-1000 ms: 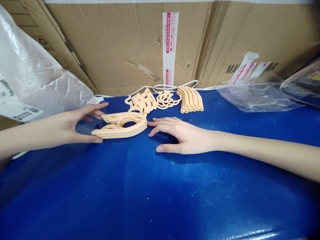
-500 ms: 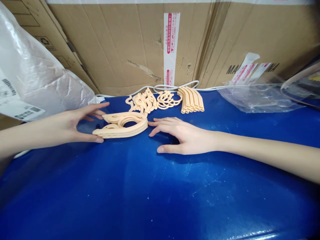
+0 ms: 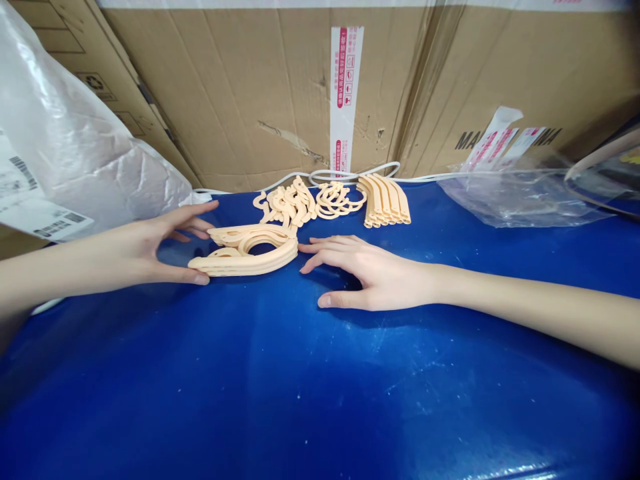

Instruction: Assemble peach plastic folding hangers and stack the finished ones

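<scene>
A stack of curved cream plastic pieces, which look like hanger parts, lies on the blue table. Around its left end is my left hand, fingers and thumb spread wide; the thumb tip touches the near left corner. My right hand rests flat and open beside the right end, its fingertips touching the stack or very close to it. Just behind lie a heap of small cream hooks, a pile of cream open rings and a row of curved cream arm pieces.
Large cardboard boxes stand along the back of the blue table. A white cable runs in front of them. At the left leans a silvery padded bag; a clear plastic bag lies at the back right.
The whole view has shifted slightly. Both hands and the stacked pieces keep nearly the same places relative to each other.
</scene>
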The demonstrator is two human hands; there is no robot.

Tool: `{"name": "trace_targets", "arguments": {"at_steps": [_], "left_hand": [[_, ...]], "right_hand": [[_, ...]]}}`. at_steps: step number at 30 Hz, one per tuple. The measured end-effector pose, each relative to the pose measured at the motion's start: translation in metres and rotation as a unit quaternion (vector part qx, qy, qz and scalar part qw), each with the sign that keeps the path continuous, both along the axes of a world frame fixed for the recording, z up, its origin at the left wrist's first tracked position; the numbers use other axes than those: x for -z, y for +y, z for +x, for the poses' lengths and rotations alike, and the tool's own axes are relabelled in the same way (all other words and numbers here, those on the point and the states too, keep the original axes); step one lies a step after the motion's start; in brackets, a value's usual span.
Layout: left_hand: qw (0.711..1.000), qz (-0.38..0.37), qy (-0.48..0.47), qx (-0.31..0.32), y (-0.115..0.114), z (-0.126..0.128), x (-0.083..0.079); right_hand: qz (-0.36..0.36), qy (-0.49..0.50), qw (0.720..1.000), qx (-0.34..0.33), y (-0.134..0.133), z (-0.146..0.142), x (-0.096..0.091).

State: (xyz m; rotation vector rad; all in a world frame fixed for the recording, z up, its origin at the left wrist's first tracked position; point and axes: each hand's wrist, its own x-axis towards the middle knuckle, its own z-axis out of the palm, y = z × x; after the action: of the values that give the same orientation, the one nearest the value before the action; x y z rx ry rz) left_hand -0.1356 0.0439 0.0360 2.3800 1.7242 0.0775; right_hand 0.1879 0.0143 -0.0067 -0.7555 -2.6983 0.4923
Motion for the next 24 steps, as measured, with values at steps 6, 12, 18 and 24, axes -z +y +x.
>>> {"name": "trace_targets", "arguments": {"at_steps": [6,12,18,24], "left_hand": [[0.999,-0.041,-0.022,-0.009,0.001,-0.007,0.001],[0.998,-0.062,-0.027,0.001,0.003,-0.014,0.002],[0.998,-0.059,-0.029,-0.004,0.004,-0.013,0.003],[0.998,-0.054,-0.028,-0.006,0.004,-0.011,0.003]], "right_hand": [[-0.002,0.020,1.000,-0.003,-0.001,0.000,0.000],[-0.043,0.098,0.994,0.002,-0.003,0.001,-0.003],[-0.060,0.096,0.993,-0.021,-0.004,0.001,-0.006],[-0.059,0.083,0.994,-0.030,-0.005,0.001,-0.006]]}}
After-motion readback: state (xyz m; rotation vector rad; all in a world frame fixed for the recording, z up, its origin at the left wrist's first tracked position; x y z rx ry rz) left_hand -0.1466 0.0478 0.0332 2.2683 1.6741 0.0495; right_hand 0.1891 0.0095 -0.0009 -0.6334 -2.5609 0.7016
